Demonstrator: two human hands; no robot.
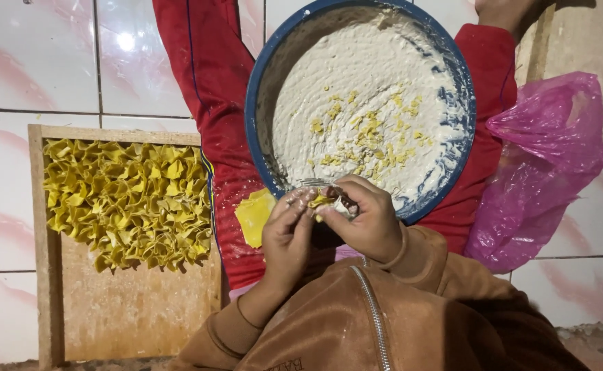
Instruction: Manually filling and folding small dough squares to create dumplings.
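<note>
the small yellow wrapper sits at the centre of the frame, pinched between both hands, and most of it is hidden by fingers, so its fold cannot be made out. the left hand has its fingertips pressed together on the wrapper's left side; the right hand curls around the right side, thumb and fingers closed on it. a loose stack of flat yellow wrappers lies just beside the left hand, partly covered by it. the blue bowl of pale filling fills the upper centre, its top rim cut off by the frame edge, its lower rim touching the hands. the wooden tray at the left holds folded dumplings in its upper half; its lower half is bare wood. a pink plastic bag crowds the right edge.
</note>
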